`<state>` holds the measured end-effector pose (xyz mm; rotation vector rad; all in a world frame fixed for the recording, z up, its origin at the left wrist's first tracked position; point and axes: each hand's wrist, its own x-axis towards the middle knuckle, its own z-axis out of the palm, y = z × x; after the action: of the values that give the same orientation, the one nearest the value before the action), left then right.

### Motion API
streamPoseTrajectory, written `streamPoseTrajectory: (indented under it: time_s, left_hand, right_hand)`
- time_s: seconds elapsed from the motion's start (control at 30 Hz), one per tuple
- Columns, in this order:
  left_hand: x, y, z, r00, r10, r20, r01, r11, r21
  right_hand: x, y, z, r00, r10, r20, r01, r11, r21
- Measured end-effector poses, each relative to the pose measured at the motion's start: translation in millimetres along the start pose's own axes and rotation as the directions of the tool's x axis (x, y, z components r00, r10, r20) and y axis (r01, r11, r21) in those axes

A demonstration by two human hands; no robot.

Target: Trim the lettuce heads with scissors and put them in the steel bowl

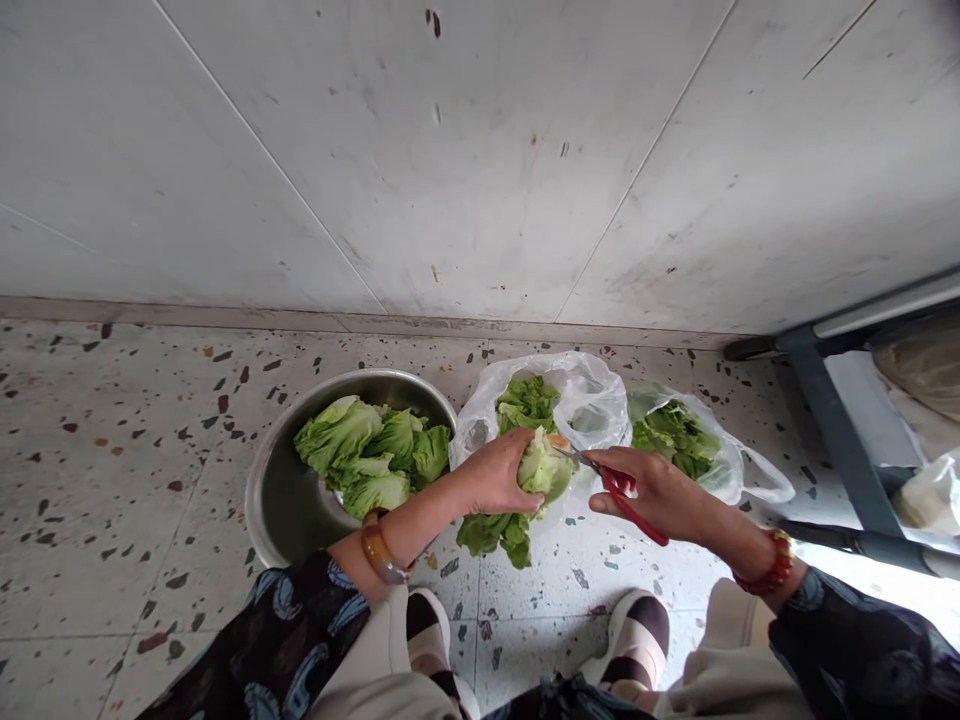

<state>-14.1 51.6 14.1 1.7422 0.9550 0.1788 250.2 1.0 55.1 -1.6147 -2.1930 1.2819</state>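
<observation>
Fingers of the left hand (499, 475) curled round lettuce (538, 468); right hand (658, 492) gripping red-handled scissors (639, 518), blades (583, 458) by the cut base (557, 440).

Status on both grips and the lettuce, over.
Left grip holding lettuce. Right grip on red-handled scissors, blades at stem end. Plastic bag just beyond.

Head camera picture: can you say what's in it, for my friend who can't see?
A person's left hand holds a lettuce while the right hand holds red-handled scissors near its stem end. On the speckled floor, a metal bowl holds leafy greens, with two plastic bags of greens to its right.
</observation>
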Motion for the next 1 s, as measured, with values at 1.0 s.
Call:
streamPoseTrajectory:
  time_s: [1.0]
  left_hand:
    - [-1,-2,6,0.991,-0.048,-0.128,0.061,0.993,0.1]
  right_hand:
    - [-7,-2,-21,0.994,0.046,0.099,-0.034,0.992,-0.12]
